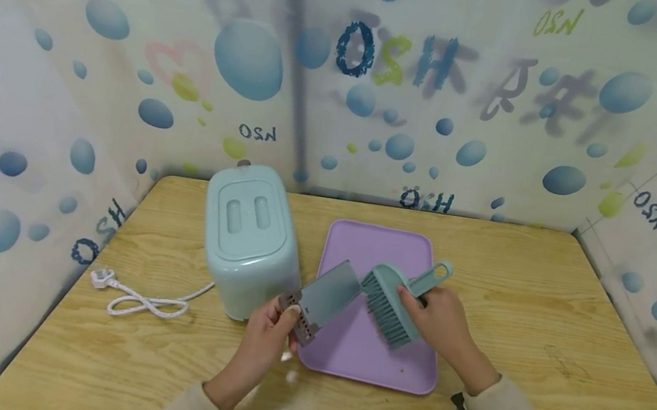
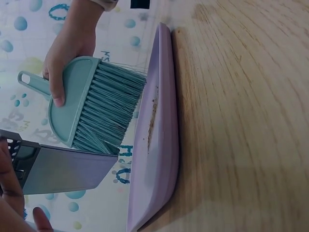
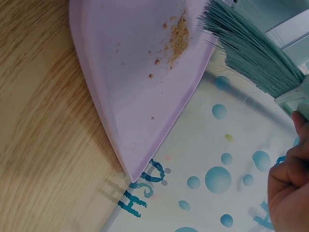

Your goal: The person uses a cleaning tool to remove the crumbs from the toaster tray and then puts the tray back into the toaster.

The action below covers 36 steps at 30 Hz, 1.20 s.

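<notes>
My left hand [image 1: 267, 335] grips the grey slotted end of a toaster's metal crumb tray [image 1: 329, 295], thumb on top. A teal hand brush [image 1: 393, 303] is in my right hand [image 1: 441, 320], held by its head near the handle. Its bristles [image 2: 108, 106] meet the upper edge of the crumb tray in the left wrist view. Both are raised over a purple serving tray [image 1: 369, 370]. On that tray lies a small heap of brown crumbs [image 3: 178, 41] with specks scattered around it.
A light blue toaster [image 1: 256, 237] with a lid on top stands left of the purple tray. Its white cord [image 1: 150, 303] lies looped on the wooden table [image 1: 538, 316], ending in a plug [image 1: 103, 278]. A patterned curtain [image 1: 500, 131] closes off the back and sides.
</notes>
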Available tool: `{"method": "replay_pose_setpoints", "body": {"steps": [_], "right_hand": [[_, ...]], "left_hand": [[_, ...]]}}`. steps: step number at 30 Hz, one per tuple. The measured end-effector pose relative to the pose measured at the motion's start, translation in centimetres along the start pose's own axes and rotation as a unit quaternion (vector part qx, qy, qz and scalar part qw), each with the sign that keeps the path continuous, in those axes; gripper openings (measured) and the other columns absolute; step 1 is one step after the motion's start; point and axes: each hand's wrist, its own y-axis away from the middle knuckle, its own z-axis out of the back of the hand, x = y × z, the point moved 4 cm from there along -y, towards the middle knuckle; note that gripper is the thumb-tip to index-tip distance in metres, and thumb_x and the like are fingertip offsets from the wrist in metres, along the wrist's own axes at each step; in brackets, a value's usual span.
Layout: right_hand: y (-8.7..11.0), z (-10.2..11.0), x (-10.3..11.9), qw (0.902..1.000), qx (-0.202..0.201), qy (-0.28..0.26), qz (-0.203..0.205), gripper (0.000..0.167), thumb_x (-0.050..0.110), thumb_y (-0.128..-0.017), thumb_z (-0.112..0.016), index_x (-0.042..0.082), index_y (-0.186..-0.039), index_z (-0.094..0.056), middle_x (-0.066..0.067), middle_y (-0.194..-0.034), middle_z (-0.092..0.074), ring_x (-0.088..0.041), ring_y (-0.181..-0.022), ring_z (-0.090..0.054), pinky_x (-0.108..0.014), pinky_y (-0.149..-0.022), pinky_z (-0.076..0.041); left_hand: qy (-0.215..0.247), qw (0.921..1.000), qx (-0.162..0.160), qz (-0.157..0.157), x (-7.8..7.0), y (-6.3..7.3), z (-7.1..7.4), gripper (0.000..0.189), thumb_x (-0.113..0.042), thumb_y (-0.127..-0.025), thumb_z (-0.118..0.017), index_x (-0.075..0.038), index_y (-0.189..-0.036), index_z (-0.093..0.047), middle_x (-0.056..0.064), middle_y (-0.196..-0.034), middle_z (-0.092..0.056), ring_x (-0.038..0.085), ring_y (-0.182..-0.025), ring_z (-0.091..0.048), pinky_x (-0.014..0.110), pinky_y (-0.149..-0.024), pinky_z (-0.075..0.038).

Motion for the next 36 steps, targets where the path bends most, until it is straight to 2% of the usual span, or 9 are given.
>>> {"method": "replay_pose_setpoints", "body": {"steps": [9, 17, 24, 30, 36], "right_hand": [[0.1, 0.4, -0.3, 0.9991, 0.001, -0.025, -0.034, 0.019, 0.015, -0.091, -0.063, 0.001, -0.078, -0.066, -0.011, -0.07, -0.068, -0.01, -0.059, -0.056, -0.022, -0.053, -0.046], [0.2, 1.2, 0.2, 0.9971, -0.019, -0.058, -0.044, 0.017, 0.012, -0.09, -0.064, -0.003, -0.081, -0.066, -0.016, -0.073, -0.07, -0.018, -0.062, -0.066, -0.023, -0.054, -0.052], [0.1, 1.8, 0.6, 0.9944, -0.027, -0.084, -0.059, 0.018, 0.012, -0.091, -0.063, -0.003, -0.081, -0.065, -0.016, -0.074, -0.07, -0.014, -0.061, -0.064, -0.021, -0.052, -0.051], [0.2, 1.9, 1.5, 0.9912, -0.023, -0.113, -0.065, 0.018, 0.013, -0.092, -0.063, -0.003, -0.085, -0.065, -0.016, -0.078, -0.071, -0.01, -0.063, -0.064, -0.019, -0.055, -0.052], [0.4, 1.9, 2.5, 0.9861, -0.018, -0.153, -0.063, 0.017, 0.013, -0.092, -0.063, -0.003, -0.086, -0.066, -0.016, -0.079, -0.071, -0.004, -0.063, -0.063, -0.019, -0.055, -0.053]], "left_hand": [[0.003, 1.0, -0.004, 0.006, 0.1, 0.0, 0.1, 0.018, -0.002, -0.095, -0.045, 0.011, -0.083, -0.05, -0.001, -0.064, -0.054, 0.007, -0.048, -0.049, 0.02, -0.045, -0.042], [0.002, 0.9999, -0.008, 0.013, 0.2, 0.0, 0.2, 0.019, -0.001, -0.094, -0.045, 0.006, -0.078, -0.049, -0.002, -0.063, -0.054, 0.007, -0.048, -0.049, 0.019, -0.045, -0.041], [0.008, 0.9997, -0.007, 0.022, 0.2, 0.0, 0.2, 0.018, -0.003, -0.095, -0.044, 0.005, -0.08, -0.049, -0.003, -0.063, -0.055, 0.006, -0.048, -0.048, 0.02, -0.044, -0.041], [0.01, 0.9998, -0.007, 0.015, 0.2, 0.1, 0.0, 0.019, -0.002, -0.095, -0.045, 0.01, -0.082, -0.05, -0.003, -0.063, -0.055, 0.006, -0.048, -0.048, 0.019, -0.045, -0.041], [0.011, 0.9998, -0.008, 0.018, 0.2, 0.1, -0.2, 0.019, -0.003, -0.096, -0.046, 0.008, -0.081, -0.05, -0.002, -0.062, -0.054, 0.007, -0.046, -0.048, 0.019, -0.043, -0.039]]}}
